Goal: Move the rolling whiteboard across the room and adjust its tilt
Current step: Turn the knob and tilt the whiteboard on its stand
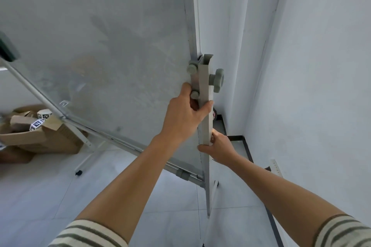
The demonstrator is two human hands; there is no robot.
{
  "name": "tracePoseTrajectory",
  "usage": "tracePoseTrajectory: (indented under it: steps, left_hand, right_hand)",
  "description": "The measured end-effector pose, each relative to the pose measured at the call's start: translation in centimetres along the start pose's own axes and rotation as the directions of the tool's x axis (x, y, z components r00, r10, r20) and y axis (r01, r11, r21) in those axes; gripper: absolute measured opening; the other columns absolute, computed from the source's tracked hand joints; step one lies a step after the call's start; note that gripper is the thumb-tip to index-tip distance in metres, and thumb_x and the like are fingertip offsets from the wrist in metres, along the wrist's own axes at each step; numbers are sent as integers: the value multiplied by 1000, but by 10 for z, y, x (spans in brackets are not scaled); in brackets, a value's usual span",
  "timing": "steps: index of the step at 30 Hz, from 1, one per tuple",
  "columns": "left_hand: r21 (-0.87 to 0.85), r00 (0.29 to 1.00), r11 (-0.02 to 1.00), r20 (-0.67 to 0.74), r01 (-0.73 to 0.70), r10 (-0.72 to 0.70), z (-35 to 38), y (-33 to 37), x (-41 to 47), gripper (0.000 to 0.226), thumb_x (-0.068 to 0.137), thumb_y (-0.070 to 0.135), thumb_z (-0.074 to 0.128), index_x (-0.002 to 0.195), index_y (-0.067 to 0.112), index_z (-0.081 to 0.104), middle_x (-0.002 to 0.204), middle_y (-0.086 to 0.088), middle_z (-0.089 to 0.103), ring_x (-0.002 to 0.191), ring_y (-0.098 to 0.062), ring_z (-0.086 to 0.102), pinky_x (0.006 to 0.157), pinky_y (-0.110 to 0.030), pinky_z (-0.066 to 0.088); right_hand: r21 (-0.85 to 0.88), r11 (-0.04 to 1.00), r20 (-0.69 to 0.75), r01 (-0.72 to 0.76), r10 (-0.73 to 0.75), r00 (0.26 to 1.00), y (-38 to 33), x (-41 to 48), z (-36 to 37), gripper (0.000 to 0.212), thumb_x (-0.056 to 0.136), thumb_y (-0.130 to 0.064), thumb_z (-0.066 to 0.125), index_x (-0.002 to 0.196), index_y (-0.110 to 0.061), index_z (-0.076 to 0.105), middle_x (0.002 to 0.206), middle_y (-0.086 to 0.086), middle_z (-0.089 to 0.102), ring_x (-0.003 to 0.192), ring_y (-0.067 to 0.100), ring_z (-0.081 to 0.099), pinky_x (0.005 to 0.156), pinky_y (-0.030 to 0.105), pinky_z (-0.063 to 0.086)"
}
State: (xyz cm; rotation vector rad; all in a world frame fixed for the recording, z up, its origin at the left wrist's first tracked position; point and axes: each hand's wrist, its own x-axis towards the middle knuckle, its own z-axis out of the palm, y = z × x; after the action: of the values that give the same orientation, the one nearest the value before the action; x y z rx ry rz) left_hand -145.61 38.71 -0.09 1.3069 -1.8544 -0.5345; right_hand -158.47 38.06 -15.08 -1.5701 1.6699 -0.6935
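The rolling whiteboard (100,46) fills the upper left, its smudged panel close in front of me. Its grey right upright post (205,86) carries a large grey tilt knob (217,81) and two smaller knobs. My left hand (185,115) grips the post just below the knobs, thumb on the panel side. My right hand (218,149) holds the same post lower down, fingers wrapped round its back. A marker tray rail (124,144) runs along the board's bottom edge. A dark green eraser (8,48) sticks to the panel at far left.
White walls meet in a corner (241,66) right behind the post, with black skirting (247,146) at the floor. Open cardboard boxes (36,136) with tagged cubes lie on the tiled floor at left. The stand's leg and caster (79,172) sit near them. A white power strip (276,166) lies by the right wall.
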Motion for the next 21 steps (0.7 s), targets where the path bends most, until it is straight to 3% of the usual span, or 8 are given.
tracePoseTrajectory:
  steps: [3, 8, 11, 16, 18, 21]
  left_hand:
    - [1, 1000, 1000, -11, 10, -10, -10, 10, -36, 38, 82, 37, 70, 98, 17, 43, 92, -4, 72, 81, -23, 73, 72, -35, 61]
    - [-7, 999, 999, -22, 49, -50, -21, 30, -98, 36, 82, 35, 70, 97, 15, 44, 74, 14, 60, 75, -22, 70, 66, -29, 58]
    - [-5, 996, 997, -42, 76, -76, -24, 41, -135, 35, 82, 35, 70, 96, 16, 44, 74, 16, 61, 74, -20, 70, 66, -29, 57]
    - [-47, 994, 993, -15, 109, -110, -35, 65, -197, 38, 82, 35, 69, 103, 12, 47, 83, 4, 67, 75, -18, 71, 69, -36, 60]
    - [-47, 995, 994, -7, 100, -100, -40, 76, -222, 38, 83, 35, 69, 104, 11, 48, 86, 1, 68, 76, -18, 71, 68, -31, 60]
    - [-41, 996, 995, 10, 93, -93, -44, 93, -257, 37, 84, 35, 68, 104, 12, 48, 85, 4, 67, 74, -12, 69, 58, -10, 51]
  right_hand:
    - [-7, 1000, -3, -1, 1, 1000, -3, -37, 10, 51, 72, -35, 77, 117, -21, 60, 103, 0, 69, 92, 23, 64, 80, 41, 58]
    - [-72, 997, 6, 30, -29, 1000, -2, -101, 21, 31, 73, -38, 74, 95, -23, 57, 89, -2, 63, 82, 21, 59, 65, 32, 47]
    - [-113, 992, 10, 51, -50, 999, 3, -138, 29, 41, 74, -42, 72, 105, -19, 61, 96, 2, 69, 85, 24, 62, 68, 33, 51]
    - [-140, 988, -9, 64, -66, 998, 7, -204, 39, 49, 74, -44, 71, 113, -17, 59, 97, 5, 70, 85, 26, 62, 71, 38, 55]
    - [-137, 989, -16, 51, -53, 998, 10, -231, 42, 49, 74, -44, 70, 114, -18, 58, 95, 5, 69, 84, 26, 62, 69, 38, 55]
    - [-139, 990, -34, 34, -39, 999, 17, -269, 47, 50, 73, -47, 70, 112, -18, 57, 94, 3, 68, 84, 25, 62, 73, 42, 57]
